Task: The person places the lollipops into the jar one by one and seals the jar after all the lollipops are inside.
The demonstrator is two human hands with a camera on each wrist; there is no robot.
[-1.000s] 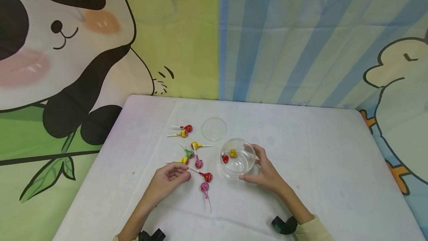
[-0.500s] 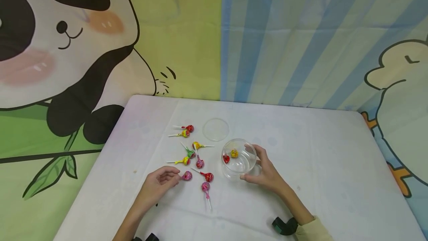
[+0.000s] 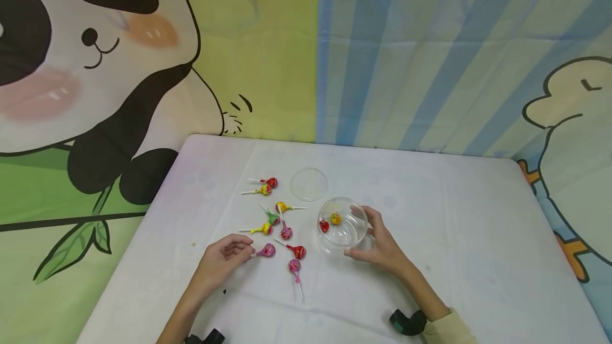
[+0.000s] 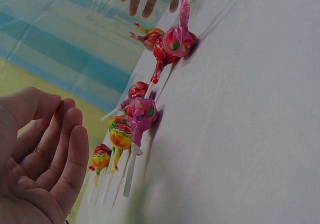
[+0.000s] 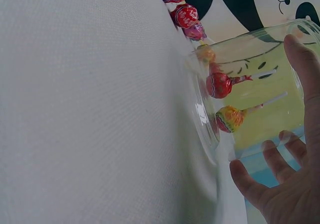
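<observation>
My left hand (image 3: pixel 222 261) hovers by the stick end of a pink-wrapped lollipop (image 3: pixel 269 250) lying on the white table. In the left wrist view its thumb and loosely bent fingers meet with nothing between them, and that lollipop's white stick lies apart from them. My right hand (image 3: pixel 377 240) grips a clear round jar (image 5: pixel 265 44), thumb on one side and fingers on the other. Inside the jar are a red lollipop (image 5: pixel 219 85) and a yellow lollipop (image 5: pixel 230 119), sticks toward the mouth.
Between the hands lie several more lollipops, among them a red one (image 3: pixel 298 252), a second pink one (image 3: pixel 294 266) and a green one (image 3: pixel 273 218). Two more, red (image 3: pixel 272 182) and yellow (image 3: pixel 265 189), lie farther back. A clear round lid (image 3: pixel 309 185) rests behind the jar.
My left hand has drawn back leftward, uncovering the pink lollipop, whose stick now shows more. The right hand and jar have stayed in place.
</observation>
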